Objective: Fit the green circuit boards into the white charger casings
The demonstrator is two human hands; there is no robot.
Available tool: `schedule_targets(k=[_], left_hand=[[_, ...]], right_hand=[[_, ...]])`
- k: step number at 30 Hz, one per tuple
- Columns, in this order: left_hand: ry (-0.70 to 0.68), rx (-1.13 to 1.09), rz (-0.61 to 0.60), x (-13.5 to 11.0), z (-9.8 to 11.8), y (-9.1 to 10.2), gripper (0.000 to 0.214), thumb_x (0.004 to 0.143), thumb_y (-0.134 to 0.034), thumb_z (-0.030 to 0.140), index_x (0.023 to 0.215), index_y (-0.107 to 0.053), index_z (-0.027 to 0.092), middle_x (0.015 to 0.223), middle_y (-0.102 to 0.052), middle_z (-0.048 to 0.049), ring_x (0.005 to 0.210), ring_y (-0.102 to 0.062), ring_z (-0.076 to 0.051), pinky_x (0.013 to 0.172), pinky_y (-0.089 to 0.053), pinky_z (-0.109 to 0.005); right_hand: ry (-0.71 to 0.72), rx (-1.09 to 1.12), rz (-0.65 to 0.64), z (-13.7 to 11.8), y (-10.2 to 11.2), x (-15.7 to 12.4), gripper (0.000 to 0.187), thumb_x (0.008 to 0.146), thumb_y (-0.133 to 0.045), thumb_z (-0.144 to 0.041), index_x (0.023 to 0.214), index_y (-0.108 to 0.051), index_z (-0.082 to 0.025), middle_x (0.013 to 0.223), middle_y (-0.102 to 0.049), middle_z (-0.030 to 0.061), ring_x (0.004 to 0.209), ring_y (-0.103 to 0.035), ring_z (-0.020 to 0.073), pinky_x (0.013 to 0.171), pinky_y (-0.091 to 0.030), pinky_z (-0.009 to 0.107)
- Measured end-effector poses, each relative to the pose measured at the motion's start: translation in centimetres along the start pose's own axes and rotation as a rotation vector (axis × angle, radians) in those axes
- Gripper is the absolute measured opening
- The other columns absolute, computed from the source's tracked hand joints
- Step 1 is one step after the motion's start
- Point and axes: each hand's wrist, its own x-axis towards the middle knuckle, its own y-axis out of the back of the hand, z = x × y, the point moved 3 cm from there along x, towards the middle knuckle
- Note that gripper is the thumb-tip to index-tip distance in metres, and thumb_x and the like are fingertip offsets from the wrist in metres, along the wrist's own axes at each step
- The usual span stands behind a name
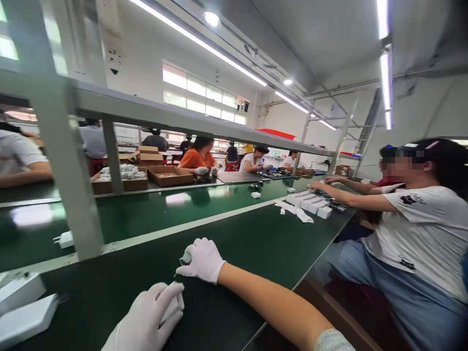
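Observation:
My left hand (141,319), in a white glove, is closed around a small white plastic charger case (173,306) low over the dark green bench. Farther forward and to the right, my gloved right hand (203,261) grips a small electronic part (185,258) with a rounded grey-green piece; the fingers hide most of it. The two hands are apart. Two larger white plastic blocks (27,317) lie at the left edge of the bench, partly cut off by the frame.
A white plug adapter (66,239) rests on the green belt (146,214) behind a grey post (78,170). To the right, a co-worker (413,209) sits by a row of white cases (309,202) and circuit boards. Cardboard boxes (170,176) stand across the belt.

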Motion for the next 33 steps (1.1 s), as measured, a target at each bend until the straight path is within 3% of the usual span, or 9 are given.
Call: schedule_targets(k=[4,7,9,12,15,19,25,30,33], left_hand=[[0.148,-0.097,0.066,-0.1,1.6,2.5,0.030,0.081,-0.053,0.023,0.111,-0.057,0.022,0.101,-0.063,-0.0065,0.093,-0.062,-0.023,0.087,-0.051,-0.042],[0.267,-0.141,0.111,0.2,0.7,2.5,0.052,0.078,-0.059,0.024,0.128,-0.045,0.014,0.121,-0.058,-0.0150,0.111,-0.057,-0.029,0.097,-0.046,-0.048],[0.313,-0.150,0.119,0.2,0.1,2.1,0.062,0.075,-0.064,0.025,0.132,-0.040,0.013,0.126,-0.055,-0.0172,0.115,-0.055,-0.030,0.100,-0.045,-0.049],[0.317,-0.180,0.122,0.3,0.3,1.9,0.063,0.069,-0.069,0.022,0.127,-0.045,0.014,0.123,-0.057,-0.0162,0.112,-0.057,-0.030,0.098,-0.046,-0.048],[0.277,-0.211,0.118,0.5,1.1,2.3,0.045,0.067,-0.068,0.018,0.110,-0.055,0.017,0.111,-0.061,-0.0106,0.101,-0.061,-0.026,0.091,-0.051,-0.043],[0.238,-0.242,0.103,0.8,1.7,2.7,0.028,0.066,-0.066,0.015,0.092,-0.060,0.020,0.095,-0.063,-0.0033,0.089,-0.062,-0.020,0.081,-0.053,-0.034],[0.299,-0.262,0.079,0.7,0.7,2.4,0.041,0.068,-0.067,0.018,0.106,-0.052,0.020,0.105,-0.060,-0.0065,0.093,-0.061,-0.021,0.085,-0.053,-0.038],[0.307,-0.289,0.027,0.9,0.3,2.6,0.044,0.067,-0.067,0.017,0.108,-0.051,0.021,0.109,-0.060,-0.0064,0.096,-0.060,-0.021,0.086,-0.053,-0.038],[0.284,-0.306,0.003,1.2,0.3,2.5,0.041,0.067,-0.069,0.018,0.105,-0.054,0.021,0.107,-0.060,-0.0052,0.094,-0.060,-0.020,0.084,-0.052,-0.036]], right_hand=[[0.131,0.118,-0.003,-0.9,0.1,-1.3,0.057,0.068,-0.068,-0.058,0.107,-0.065,-0.017,0.113,-0.058,0.0134,0.099,-0.056,0.0310,0.084,-0.046,0.045],[0.213,0.212,-0.049,1.0,0.0,-1.9,0.070,0.066,-0.075,-0.039,0.130,-0.051,-0.019,0.124,-0.056,0.0116,0.108,-0.054,0.0276,0.092,-0.045,0.041],[0.222,0.241,-0.069,1.8,-0.1,-1.9,0.065,0.071,-0.071,-0.030,0.131,-0.049,-0.020,0.123,-0.058,0.0103,0.109,-0.055,0.0252,0.094,-0.044,0.039],[0.195,0.237,-0.073,1.5,-0.3,-1.9,0.055,0.067,-0.074,-0.032,0.119,-0.060,-0.018,0.121,-0.058,0.0127,0.108,-0.054,0.0292,0.093,-0.044,0.043],[0.127,0.231,-0.049,0.4,-0.3,-1.7,0.042,0.066,-0.073,-0.037,0.100,-0.067,-0.015,0.114,-0.059,0.0155,0.103,-0.053,0.0324,0.090,-0.044,0.045],[0.086,0.291,-0.037,-0.7,0.3,-1.8,0.024,0.070,-0.066,-0.029,0.090,-0.066,-0.017,0.101,-0.063,0.0125,0.096,-0.055,0.0283,0.084,-0.045,0.039],[0.027,0.504,-0.072,0.7,2.2,-2.9,0.042,0.070,-0.060,-0.022,0.112,-0.056,-0.020,0.097,-0.066,0.0063,0.084,-0.062,0.0209,0.080,-0.049,0.036],[0.085,1.118,-0.291,1.3,3.1,-3.7,0.048,0.072,-0.056,-0.018,0.120,-0.049,-0.018,0.102,-0.064,0.0052,0.075,-0.063,0.0140,0.070,-0.054,0.030],[0.160,1.371,-0.401,0.7,3.4,-4.2,0.050,0.067,-0.068,-0.016,0.116,-0.056,-0.018,0.110,-0.061,0.0076,0.092,-0.062,0.0178,0.082,-0.052,0.034]])
